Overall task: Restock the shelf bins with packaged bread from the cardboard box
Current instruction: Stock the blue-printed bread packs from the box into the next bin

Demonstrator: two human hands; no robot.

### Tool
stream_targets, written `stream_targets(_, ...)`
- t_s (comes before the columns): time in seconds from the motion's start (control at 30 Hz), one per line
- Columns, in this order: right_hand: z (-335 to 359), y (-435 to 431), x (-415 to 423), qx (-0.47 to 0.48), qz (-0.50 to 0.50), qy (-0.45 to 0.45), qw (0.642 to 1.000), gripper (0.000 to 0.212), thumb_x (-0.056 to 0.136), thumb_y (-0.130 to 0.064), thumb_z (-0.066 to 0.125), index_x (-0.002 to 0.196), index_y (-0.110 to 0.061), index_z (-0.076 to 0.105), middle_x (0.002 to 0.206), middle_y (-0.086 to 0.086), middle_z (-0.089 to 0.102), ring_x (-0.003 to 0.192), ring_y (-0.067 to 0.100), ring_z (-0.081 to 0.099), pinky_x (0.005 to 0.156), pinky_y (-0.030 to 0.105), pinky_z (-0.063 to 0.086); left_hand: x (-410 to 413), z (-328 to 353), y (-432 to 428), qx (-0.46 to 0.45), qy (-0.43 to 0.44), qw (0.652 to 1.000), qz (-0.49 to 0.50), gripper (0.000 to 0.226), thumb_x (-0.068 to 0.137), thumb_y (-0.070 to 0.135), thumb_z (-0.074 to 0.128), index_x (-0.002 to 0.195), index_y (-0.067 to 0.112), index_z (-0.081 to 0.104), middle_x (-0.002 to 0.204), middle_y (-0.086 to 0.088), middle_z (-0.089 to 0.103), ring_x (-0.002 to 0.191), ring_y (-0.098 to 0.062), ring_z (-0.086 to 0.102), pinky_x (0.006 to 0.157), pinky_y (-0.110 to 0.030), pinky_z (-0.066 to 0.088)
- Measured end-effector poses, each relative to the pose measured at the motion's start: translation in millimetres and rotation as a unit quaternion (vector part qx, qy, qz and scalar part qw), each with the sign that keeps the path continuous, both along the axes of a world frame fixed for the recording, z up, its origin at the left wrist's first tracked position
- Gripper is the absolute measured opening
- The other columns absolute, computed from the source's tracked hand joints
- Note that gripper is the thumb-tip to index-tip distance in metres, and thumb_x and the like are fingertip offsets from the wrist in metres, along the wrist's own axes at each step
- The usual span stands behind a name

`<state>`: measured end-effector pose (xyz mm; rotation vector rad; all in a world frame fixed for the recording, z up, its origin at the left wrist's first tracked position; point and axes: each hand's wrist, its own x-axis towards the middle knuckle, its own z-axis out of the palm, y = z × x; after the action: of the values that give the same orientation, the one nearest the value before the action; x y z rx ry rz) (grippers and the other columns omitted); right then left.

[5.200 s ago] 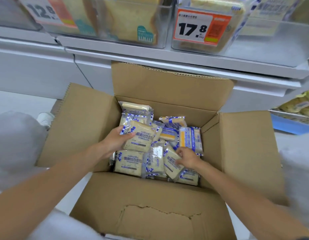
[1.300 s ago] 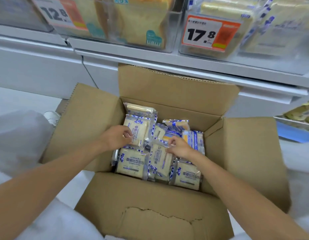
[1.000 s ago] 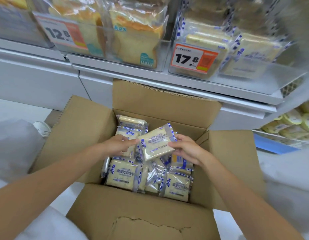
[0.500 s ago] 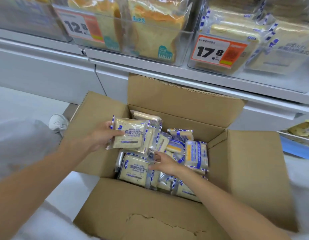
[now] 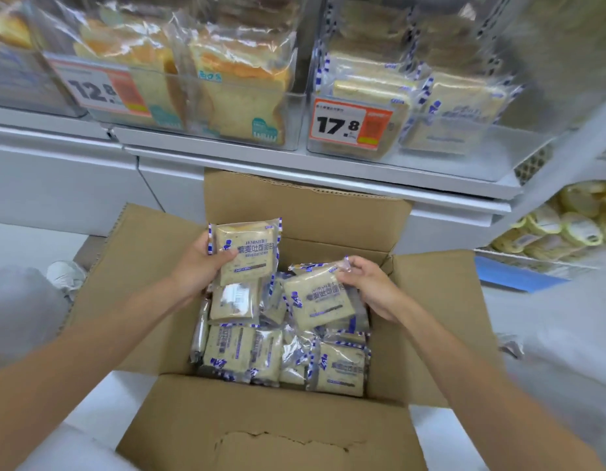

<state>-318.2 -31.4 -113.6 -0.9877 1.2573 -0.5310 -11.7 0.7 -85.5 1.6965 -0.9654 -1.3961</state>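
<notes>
left hand (image 5: 199,263): grips bread pack (image 5: 247,253) upright, over box (image 5: 261,419) far-left corner
right hand (image 5: 369,287): pinches second pack (image 5: 318,297) by its top corner, pack tilted
bin (image 5: 498,154): matching packs, up ahead, nearer right hand

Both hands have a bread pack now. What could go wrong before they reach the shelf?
The right hand pinches its bread pack only by a wrapper corner, so it might slip back into the cardboard box. The shelf bin with the 17.8 tag already looks well stacked with matching packs; pushing more in could squash them.
</notes>
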Motion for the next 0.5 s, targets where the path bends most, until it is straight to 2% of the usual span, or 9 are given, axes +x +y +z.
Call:
stream_targets(0.07, 30.0, -7.3, -12.8, -0.009, -0.051, -0.049, 0.997, 0.009, 0.095, -0.001, 0.054, 0.102, -0.006, 0.056, 0.097, 0.012, 0.07, 0.085, 0.021, 0.069, 0.079, 0.037, 0.057, -25.7, 15.1, -2.5, -0.013, 0.009, 0.999, -0.034, 0.021, 0.095, 0.017, 0.06, 0.115, 0.019, 0.055, 0.102, 0.002, 0.073, 0.086, -0.01, 0.071, 0.083, -0.036, 0.058)
stream_targets(0.13, 59.0, -10.2, -15.4, -0.025, -0.093, -0.074, 0.993, 0.005, 0.097, -0.003, 0.052, 0.099, -0.007, 0.054, 0.094, 0.011, 0.07, 0.085, 0.021, 0.069, 0.078, 0.035, 0.058, -57.5, 33.5, -4.8, -0.016, 0.031, 0.997, -0.067, 0.015, 0.097, 0.026, 0.057, 0.111, 0.022, 0.054, 0.082, 0.013, 0.07, 0.062, 0.003, 0.064, 0.063, -0.022, 0.056)
stream_targets(0.17, 72.1, -10.8, -13.8, -0.036, -0.115, -0.072, 0.99, 0.007, 0.097, -0.003, 0.051, 0.094, -0.008, 0.053, 0.09, 0.009, 0.068, 0.08, 0.018, 0.068, 0.072, 0.032, 0.058, -74.6, 45.4, -5.9, -0.018, 0.041, 0.996, -0.079, 0.018, 0.097, 0.034, 0.056, 0.111, 0.023, 0.055, 0.084, 0.011, 0.069, 0.061, 0.003, 0.062, 0.063, -0.023, 0.055)
stream_targets(0.23, 92.5, -8.3, -9.1, -0.056, -0.146, -0.054, 0.986, 0.015, 0.097, -0.002, 0.052, 0.087, -0.013, 0.051, 0.084, 0.006, 0.064, 0.07, 0.013, 0.064, 0.057, 0.024, 0.054, -103.2, 67.6, -8.7, -0.042, 0.02, 0.992, -0.114, 0.03, 0.091, 0.047, 0.062, 0.112, 0.026, 0.056, 0.098, 0.006, 0.069, 0.077, -0.005, 0.064, 0.082, -0.036, 0.055)
stream_targets(0.3, 105.5, -6.4, -9.0, -0.066, -0.149, -0.033, 0.986, 0.013, 0.097, -0.005, 0.054, 0.089, -0.014, 0.05, 0.093, 0.01, 0.063, 0.073, 0.014, 0.062, 0.056, 0.024, 0.051, -123.1, 85.5, -11.4, -0.071, -0.003, 0.987, -0.147, 0.04, 0.079, 0.042, 0.077, 0.11, 0.026, 0.057, 0.101, 0.002, 0.072, 0.089, -0.017, 0.069, 0.086, -0.041, 0.054)
stream_targets(0.37, 121.7, -5.8, -19.1, -0.141, -0.128, 0.074, 0.979, 0.018, 0.094, -0.01, 0.06, 0.109, -0.016, 0.052, 0.124, 0.018, 0.058, 0.097, 0.02, 0.061, 0.075, 0.028, 0.05, -135.8, 100.6, -15.3, -0.092, -0.023, 0.984, -0.148, 0.036, 0.078, 0.025, 0.081, 0.105, 0.027, 0.058, 0.096, 0.002, 0.074, 0.09, -0.02, 0.071, 0.085, -0.04, 0.057)
stream_targets(0.4, 131.6, -8.1, -27.8, -0.206, -0.086, 0.15, 0.963, 0.042, 0.091, -0.014, 0.063, 0.128, -0.018, 0.047, 0.143, 0.015, 0.045, 0.12, 0.021, 0.052, 0.093, 0.031, 0.045, -140.6, 107.2, -18.9, -0.108, -0.036, 0.982, -0.15, 0.034, 0.079, 0.02, 0.08, 0.103, 0.027, 0.057, 0.094, 0.003, 0.074, 0.087, -0.018, 0.072, 0.085, -0.04, 0.057)
stream_targets(0.43, 142.9, -11.3, -37.1, -0.284, -0.016, 0.237, 0.929, 0.067, 0.087, -0.019, 0.067, 0.145, -0.021, 0.033, 0.155, 0.008, 0.029, 0.139, 0.02, 0.033, 0.11, 0.034, 0.033, -145.5, 115.7, -22.4, -0.127, -0.045, 0.979, -0.152, 0.034, 0.08, 0.017, 0.079, 0.104, 0.028, 0.057, 0.093, 0.004, 0.073, 0.083, -0.013, 0.072, 0.083, -0.038, 0.057)
stream_targets(0.5, 169.8, -16.4, -49.4, -0.411, 0.131, 0.37, 0.823, 0.092, 0.081, -0.033, 0.072, 0.154, -0.028, 0.016, 0.161, 0.0, 0.018, 0.148, 0.017, 0.011, 0.12, 0.039, 0.011, -156.7, 135.9, -31.5, -0.18, -0.055, 0.968, -0.167, 0.038, 0.08, 0.014, 0.079, 0.106, 0.027, 0.055, 0.093, 0.007, 0.071, 0.074, 0.001, 0.069, 0.074, -0.026, 0.055)
